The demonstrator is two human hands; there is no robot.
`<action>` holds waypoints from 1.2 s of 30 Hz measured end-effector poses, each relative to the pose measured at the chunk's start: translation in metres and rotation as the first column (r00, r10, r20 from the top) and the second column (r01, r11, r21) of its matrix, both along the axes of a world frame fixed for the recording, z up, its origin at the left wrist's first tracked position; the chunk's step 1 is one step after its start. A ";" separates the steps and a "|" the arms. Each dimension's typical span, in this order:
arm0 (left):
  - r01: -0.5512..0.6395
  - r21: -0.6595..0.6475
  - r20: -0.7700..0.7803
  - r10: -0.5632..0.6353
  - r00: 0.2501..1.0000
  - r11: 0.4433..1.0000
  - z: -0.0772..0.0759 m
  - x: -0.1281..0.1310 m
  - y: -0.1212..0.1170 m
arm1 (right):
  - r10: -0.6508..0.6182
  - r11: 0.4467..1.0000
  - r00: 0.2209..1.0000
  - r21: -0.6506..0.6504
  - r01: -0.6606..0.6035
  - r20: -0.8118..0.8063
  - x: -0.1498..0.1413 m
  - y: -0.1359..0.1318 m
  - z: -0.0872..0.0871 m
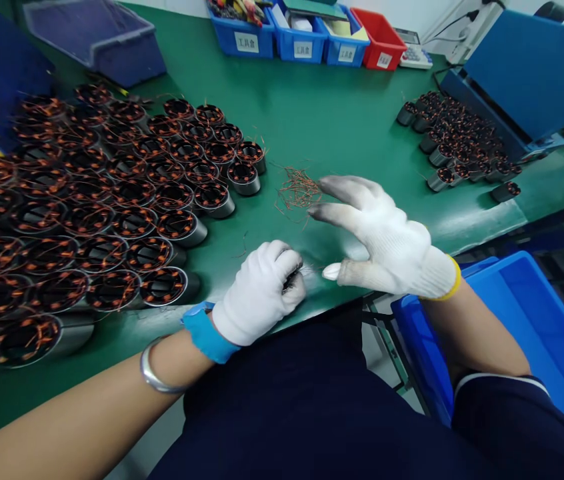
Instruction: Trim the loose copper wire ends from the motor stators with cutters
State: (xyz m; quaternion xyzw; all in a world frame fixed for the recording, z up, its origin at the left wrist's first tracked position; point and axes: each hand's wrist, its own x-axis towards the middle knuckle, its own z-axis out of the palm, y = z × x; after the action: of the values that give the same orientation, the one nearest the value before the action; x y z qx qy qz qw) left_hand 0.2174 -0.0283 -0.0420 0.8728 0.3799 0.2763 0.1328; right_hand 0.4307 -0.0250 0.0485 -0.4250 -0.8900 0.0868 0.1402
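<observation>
My left hand point(262, 293), in a white glove with a blue cuff, is curled into a fist near the front edge of the green table point(322, 127) and grips a small dark object I cannot make out. My right hand point(379, 233), gloved in white with a yellow cuff, hovers just to the right with fingers spread, its fingertips over a small heap of cut copper wire scraps point(297, 190). To the left, many motor stators point(112, 207) wound with copper wire stand in rows; the nearest stator point(167, 287) is a hand's width from my left hand.
A second group of stators point(457, 143) lies at the far right beside a blue machine cover point(532, 67). Blue bins point(282, 33) and a red bin point(379, 40) line the back edge. A large blue crate point(537, 347) sits below the table at right.
</observation>
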 end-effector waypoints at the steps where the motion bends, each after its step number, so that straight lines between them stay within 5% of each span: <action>1: -0.004 -0.004 -0.004 0.004 1.000 1.000 0.000 0.000 0.000 | 0.013 0.997 1.000 -0.074 -0.013 -0.001 -0.002 0.004 0.002; 3: 0.000 -0.014 -0.007 0.000 1.000 1.000 -0.001 -0.001 0.000 | 0.012 0.945 0.998 -0.326 0.007 0.054 -0.010 0.012 0.001; 7: 0.010 -0.010 -0.015 -0.010 1.000 1.000 -0.003 -0.002 0.000 | -0.035 0.664 0.996 -0.743 0.083 0.079 -0.025 0.023 -0.015; 11: 0.008 -0.015 0.004 -0.008 1.000 1.000 -0.004 0.000 0.000 | -0.174 0.352 0.971 -0.932 -0.092 -0.162 -0.027 0.026 -0.037; 13: -0.015 -0.026 -0.003 0.015 1.000 1.000 -0.001 0.001 -0.001 | -0.264 0.295 0.943 -0.948 -0.123 -0.205 -0.027 0.023 -0.042; 19: -0.006 -0.303 0.006 0.009 1.000 0.953 0.018 -0.008 -0.002 | -0.389 0.380 0.891 -0.922 -0.078 -0.236 -0.032 0.009 -0.050; 24: 0.143 -0.544 0.210 -0.031 0.977 0.827 0.018 -0.020 0.004 | -0.391 0.540 0.873 -0.840 -0.039 -0.292 -0.031 -0.003 -0.062; 28: 0.212 -0.733 0.477 0.267 0.837 0.646 0.021 -0.029 0.011 | -0.401 0.596 0.823 -0.797 -0.099 -0.402 -0.026 -0.013 -0.056; 32: 0.274 -0.928 0.334 0.239 0.912 0.252 0.038 -0.031 0.008 | -0.425 0.587 0.780 -0.796 -0.148 -0.459 -0.023 -0.017 -0.041; 33: 0.290 -0.938 0.328 0.220 0.919 0.190 0.042 -0.029 0.006 | -0.447 0.564 0.763 -0.809 -0.165 -0.467 -0.023 -0.017 -0.038; 34: 0.306 -0.934 0.343 0.231 0.910 0.183 0.045 -0.027 0.004 | -0.472 0.539 0.743 -0.822 -0.183 -0.474 -0.022 -0.016 -0.037; 36: 0.321 -0.877 0.434 0.304 0.848 0.357 0.048 -0.023 -0.002 | -0.524 0.504 0.695 -0.837 -0.213 -0.493 -0.023 -0.014 -0.037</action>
State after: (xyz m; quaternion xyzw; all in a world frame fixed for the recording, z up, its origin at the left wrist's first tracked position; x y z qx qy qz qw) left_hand 0.1944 -0.0300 0.0058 0.5278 0.4101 0.2391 0.7043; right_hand 0.4081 -0.0392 0.0113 -0.4560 -0.5572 0.6485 0.2470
